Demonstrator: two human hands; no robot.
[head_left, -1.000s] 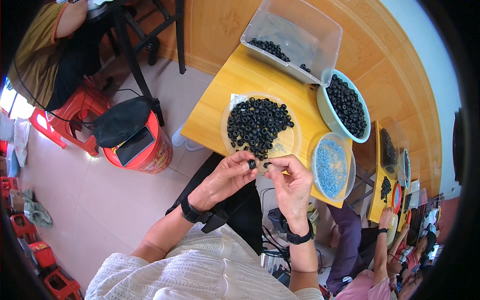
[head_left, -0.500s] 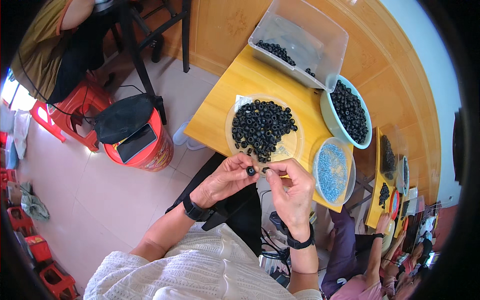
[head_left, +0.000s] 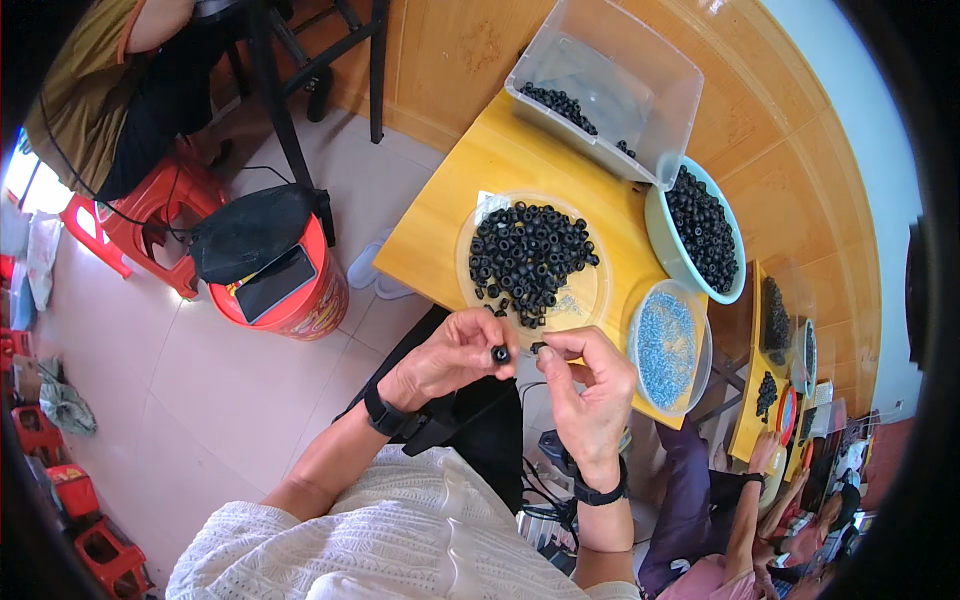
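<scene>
Between the thumb and fingers of my left hand (head_left: 455,345) is a small black ring-shaped part (head_left: 501,354), its round hole facing up. My right hand (head_left: 585,385) pinches another small black piece (head_left: 538,348), mostly covered by the fingertips. The two pieces are apart, a short gap between them. Just beyond my hands, a pile of black ring-shaped parts (head_left: 530,250) lies on a round clear tray (head_left: 597,300) on the yellow table (head_left: 440,220). To the right of my right hand sits a clear round tub (head_left: 706,370) of small light-blue pieces (head_left: 665,345).
A clear plastic bin (head_left: 640,85) with some black parts stands at the table's back. Beside it is a pale green bowl (head_left: 655,235) full of them. A red bucket (head_left: 325,300) holding a black bag and a phone stands left. Other people sit at the right and upper left.
My hands have drawn slightly apart, widening the gap between the two black pieces. The table and its containers appear shifted a little to the right in view.
</scene>
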